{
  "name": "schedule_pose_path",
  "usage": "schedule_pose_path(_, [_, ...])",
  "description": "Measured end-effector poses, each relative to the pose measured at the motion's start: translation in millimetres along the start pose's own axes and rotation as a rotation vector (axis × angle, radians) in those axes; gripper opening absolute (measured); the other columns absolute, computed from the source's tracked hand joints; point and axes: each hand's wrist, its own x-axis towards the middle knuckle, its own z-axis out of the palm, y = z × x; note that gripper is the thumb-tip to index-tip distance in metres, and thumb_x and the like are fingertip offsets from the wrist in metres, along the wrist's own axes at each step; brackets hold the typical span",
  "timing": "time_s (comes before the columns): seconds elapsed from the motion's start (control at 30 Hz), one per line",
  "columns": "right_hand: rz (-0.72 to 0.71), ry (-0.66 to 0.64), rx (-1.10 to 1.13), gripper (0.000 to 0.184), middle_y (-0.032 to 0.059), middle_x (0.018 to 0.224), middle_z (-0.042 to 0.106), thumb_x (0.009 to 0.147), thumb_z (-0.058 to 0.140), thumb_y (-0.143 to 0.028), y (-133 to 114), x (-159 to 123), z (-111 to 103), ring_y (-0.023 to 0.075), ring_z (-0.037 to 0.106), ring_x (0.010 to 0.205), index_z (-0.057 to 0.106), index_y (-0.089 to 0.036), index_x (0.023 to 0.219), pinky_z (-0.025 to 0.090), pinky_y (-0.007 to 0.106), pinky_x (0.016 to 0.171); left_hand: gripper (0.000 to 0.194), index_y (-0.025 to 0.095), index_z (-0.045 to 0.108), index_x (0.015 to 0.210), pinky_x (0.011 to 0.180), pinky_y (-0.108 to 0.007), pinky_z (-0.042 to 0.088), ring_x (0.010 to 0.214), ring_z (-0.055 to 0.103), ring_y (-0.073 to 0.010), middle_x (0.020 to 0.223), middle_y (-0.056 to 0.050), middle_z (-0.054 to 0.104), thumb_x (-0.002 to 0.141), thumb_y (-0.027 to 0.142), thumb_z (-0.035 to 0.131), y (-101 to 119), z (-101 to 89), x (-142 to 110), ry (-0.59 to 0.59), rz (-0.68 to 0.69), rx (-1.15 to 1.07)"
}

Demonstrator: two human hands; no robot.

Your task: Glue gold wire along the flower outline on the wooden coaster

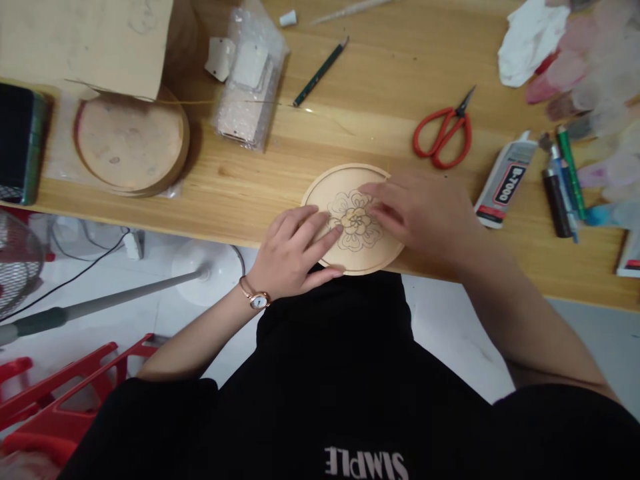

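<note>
A round, pale wooden plate (320, 190) with a raised rim lies at the table's front edge, hanging slightly over it. A flower outline (356, 221) is drawn in its middle, with the inner petals tinted yellowish. My left hand (293, 250) rests on the plate's left side, its fingers stretched over the surface and its thumb along the near rim. Over the right part of the flower, my right hand (425, 210) has thumb and fingers drawn together in a pinch. Anything between those fingertips is too small or hidden to make out.
Beyond the plate lie a dark pencil (321, 72), red-handled scissors (443, 133) and a bag of cards (250, 80). Thin gold wire crosses toward a round wooden tray (133, 143). At right are a glue tube (506, 179), pens (563, 180) and paint bottles (595, 87).
</note>
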Motion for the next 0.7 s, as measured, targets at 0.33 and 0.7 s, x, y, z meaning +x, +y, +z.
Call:
schedule_pose_path(0.33, [0.450, 0.185, -0.041, 0.025, 0.0121, 0.096, 0.071, 0.080, 0.052, -0.023, 46.3, 30.1, -14.3, 0.0290, 0.062, 0.091, 0.073, -0.017, 0.093, 0.039, 0.036, 0.064, 0.045, 0.022, 0.056, 0.128, 0.101, -0.050, 0.040, 0.119, 0.049, -0.0280, 0.124, -0.012, 0.057, 0.096, 0.048, 0.039, -5.6, -11.7, 4.8, -0.076, -0.150, -0.313])
schedule_pose_path(0.7, [0.353, 0.372, 0.314, 0.041, 0.0060, 0.083, 0.067, 0.081, 0.056, -0.024, 61.8, 19.9, 14.5, 0.0204, 0.060, 0.070, 0.058, -0.018, 0.121, 0.050, 0.038, 0.072, 0.052, 0.022, 0.049, 0.130, 0.099, -0.052, 0.045, 0.120, 0.051, -0.0307, 0.126, -0.015, 0.053, 0.084, 0.034, 0.066, 33.4, -10.3, 0.0, 0.231, -0.384, -0.061])
